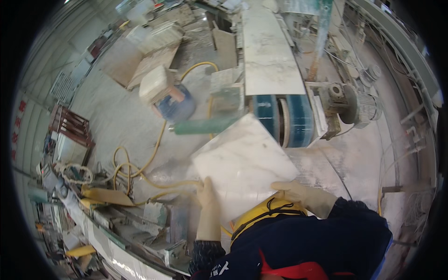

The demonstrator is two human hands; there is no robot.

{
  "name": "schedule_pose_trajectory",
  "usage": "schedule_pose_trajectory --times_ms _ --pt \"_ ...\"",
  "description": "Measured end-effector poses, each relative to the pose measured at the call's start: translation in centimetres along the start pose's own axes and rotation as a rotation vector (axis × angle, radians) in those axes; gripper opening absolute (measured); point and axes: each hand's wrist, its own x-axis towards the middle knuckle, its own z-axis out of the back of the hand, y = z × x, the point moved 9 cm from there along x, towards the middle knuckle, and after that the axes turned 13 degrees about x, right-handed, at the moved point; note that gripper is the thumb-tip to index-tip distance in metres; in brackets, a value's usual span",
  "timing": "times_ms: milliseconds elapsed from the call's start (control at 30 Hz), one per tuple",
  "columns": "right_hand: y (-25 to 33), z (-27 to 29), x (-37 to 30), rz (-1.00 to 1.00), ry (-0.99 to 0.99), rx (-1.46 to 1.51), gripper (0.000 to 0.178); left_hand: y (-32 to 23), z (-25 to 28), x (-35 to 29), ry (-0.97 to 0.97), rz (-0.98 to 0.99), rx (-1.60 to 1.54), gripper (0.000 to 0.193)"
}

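Observation:
A square white marble slab with grey veining is held in front of my body, turned cornerwise. My left hand, in a pale cream glove, grips its lower left edge. My right hand, in a matching glove, grips the edge at the lower right. Both thumbs lie near the slab's face, and the other fingers are partly hidden. The far corner of the slab overlaps the view of the blue-green end drum of a conveyor. Whether they touch, I cannot tell.
The conveyor's white belt runs away from me, with a motor at its right. A green roller sticks out leftward. Beyond it stands a blue barrel. A yellow hose winds across the floor toward a metal frame at left.

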Motion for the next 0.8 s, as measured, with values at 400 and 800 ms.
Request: schedule_pose_trajectory --times_ms 400,800 --pt "5.5 8.0 -0.7 0.319 0.131 0.618 0.048 -1.0 -20.0 3.0 0.688 0.357 -0.186 0.044" --pt "7.7 7.7 2.4 0.164 0.046 0.881 0.043 -1.4 -19.8 5.7 0.265 0.008 0.573 0.049"
